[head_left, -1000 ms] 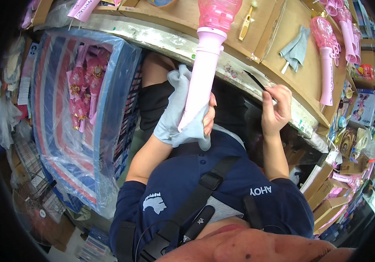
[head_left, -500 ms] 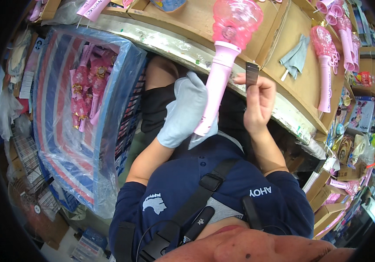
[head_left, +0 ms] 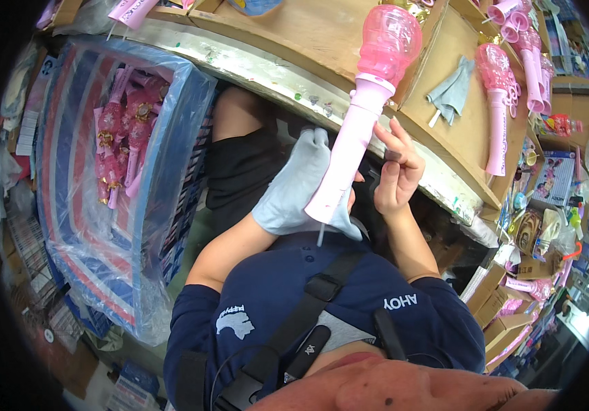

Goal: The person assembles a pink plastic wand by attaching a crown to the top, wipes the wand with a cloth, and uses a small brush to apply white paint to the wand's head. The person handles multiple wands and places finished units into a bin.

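My left hand [head_left: 296, 183], in a pale grey glove, grips the lower handle of a pink toy wand [head_left: 359, 116] with a clear pink globe on top. The wand stands tilted, its globe up over the cardboard-covered workbench [head_left: 294, 41]. A thin white cord hangs from its base. My bare right hand [head_left: 397, 171] is right beside the handle, pinching a small dark piece [head_left: 391, 155] between thumb and fingers; what the piece is I cannot tell.
A blue, red and white woven sack [head_left: 123, 185] with more pink toys stands at my left. On the bench lie another pink wand [head_left: 494, 103], a grey glove [head_left: 453, 88] and several more wands at the far right. Boxes and packaging crowd the right side.
My right hand has come down from beside the wand's neck to its handle, still pinching the small dark piece. The wand has tilted a little more upright in my left hand.
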{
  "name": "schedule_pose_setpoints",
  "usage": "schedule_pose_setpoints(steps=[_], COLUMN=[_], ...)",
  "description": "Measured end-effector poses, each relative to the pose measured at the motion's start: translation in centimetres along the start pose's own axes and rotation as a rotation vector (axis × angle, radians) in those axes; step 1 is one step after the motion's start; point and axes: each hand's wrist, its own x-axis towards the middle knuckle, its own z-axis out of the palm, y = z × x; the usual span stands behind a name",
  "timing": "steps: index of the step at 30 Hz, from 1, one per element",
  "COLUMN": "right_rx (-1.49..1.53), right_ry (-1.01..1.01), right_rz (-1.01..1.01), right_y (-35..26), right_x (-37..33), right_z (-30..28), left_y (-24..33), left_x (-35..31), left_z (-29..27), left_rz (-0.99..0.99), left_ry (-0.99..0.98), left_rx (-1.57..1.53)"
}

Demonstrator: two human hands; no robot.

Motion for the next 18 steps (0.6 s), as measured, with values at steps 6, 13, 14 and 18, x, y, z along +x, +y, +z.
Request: schedule_pose_setpoints(steps=[6, 13, 14, 18], right_rx=[-0.375, -0.602, -0.646, -0.792], right_ry=[0.104, -0.162, -0.208, 0.045], right_rz=[0.025, -0.085, -0.117, 0.047], right_y=[-1.2, -3.3, -3.2, -1.7], right_x=[1.5, 3.1, 3.2, 3.2], right_z=[-2.0, -1.7, -1.7, -2.9], left_y=[-0.1, 0.0, 0.0, -0.2], left_x=[-0.3, 0.4, 0.4, 1.3], left_z=[-0.1, -1.0, -1.2, -2.5], left_rz=[0.289, 0.437, 0.448, 0.483], left_ry=[0.254, 0.392, 0.402, 0.439], left_rx=[0.441, 0.680, 0.698, 0.762])
